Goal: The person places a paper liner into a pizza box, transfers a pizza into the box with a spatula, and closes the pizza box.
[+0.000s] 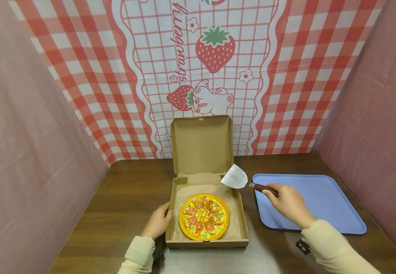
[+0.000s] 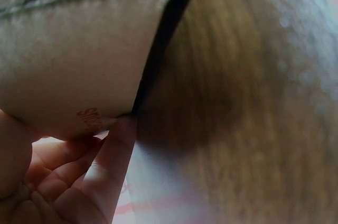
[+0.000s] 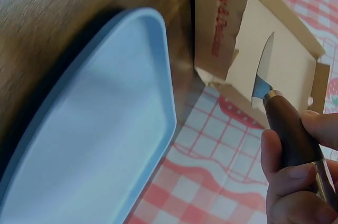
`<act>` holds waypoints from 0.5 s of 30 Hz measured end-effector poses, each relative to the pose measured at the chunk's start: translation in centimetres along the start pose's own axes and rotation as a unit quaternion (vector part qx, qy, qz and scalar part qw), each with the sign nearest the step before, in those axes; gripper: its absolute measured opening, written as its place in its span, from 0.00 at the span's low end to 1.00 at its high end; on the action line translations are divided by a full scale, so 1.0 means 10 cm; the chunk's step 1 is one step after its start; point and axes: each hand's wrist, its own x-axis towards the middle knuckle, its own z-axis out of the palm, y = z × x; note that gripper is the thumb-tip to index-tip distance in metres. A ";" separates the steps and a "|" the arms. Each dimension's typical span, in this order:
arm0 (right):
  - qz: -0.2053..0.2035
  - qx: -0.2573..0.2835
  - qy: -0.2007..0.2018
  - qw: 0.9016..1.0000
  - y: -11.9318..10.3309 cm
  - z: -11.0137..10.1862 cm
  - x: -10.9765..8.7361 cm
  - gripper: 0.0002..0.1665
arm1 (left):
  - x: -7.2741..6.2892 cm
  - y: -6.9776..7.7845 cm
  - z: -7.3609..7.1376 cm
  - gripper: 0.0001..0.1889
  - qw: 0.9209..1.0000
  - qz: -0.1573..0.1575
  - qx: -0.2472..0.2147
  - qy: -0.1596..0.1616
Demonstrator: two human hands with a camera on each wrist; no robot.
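An opened cardboard pizza box [image 1: 203, 245] stands on the table, lid raised at the back. In it lies a round toy-looking pizza [image 1: 204, 217] with a yellow rim. My left hand [image 1: 158, 220] holds the box's left side wall; the left wrist view shows fingertips [image 2: 124, 126] at the wall's lower edge. My right hand [image 1: 288, 201] grips the dark brown handle [image 3: 288, 129] of a pizza server. The server's broad metal blade [image 1: 235, 177] hovers over the back right corner of the box, behind the pizza.
A blue tray [image 1: 314, 201] lies to the right of the box, partly under my right hand in the head view. A red-and-white checked cloth [image 1: 215, 91] with strawberries hangs behind the table. Pink curtains [image 1: 366, 114] stand at both sides.
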 end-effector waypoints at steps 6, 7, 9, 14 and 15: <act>0.019 -0.003 -0.001 1.000 0.13 -0.16 -0.07 0.10 | 0.00 0.00 0.00 0.21 1.000 0.002 -0.002 0.000; 0.024 -0.003 0.000 1.000 0.16 -0.19 -0.09 0.12 | 0.00 0.01 0.00 0.21 1.000 0.002 -0.002 -0.001; 0.035 -0.006 0.003 0.999 0.22 -0.24 -0.12 0.13 | 0.00 0.01 0.00 0.21 1.000 0.003 -0.002 -0.001; 0.062 -0.014 0.004 0.998 0.39 -0.36 -0.22 0.18 | 0.00 0.00 0.00 0.21 1.000 0.003 -0.003 0.000; 0.065 -0.017 0.007 0.998 0.43 -0.38 -0.24 0.19 | 0.00 0.00 0.00 0.21 1.000 0.002 -0.003 -0.001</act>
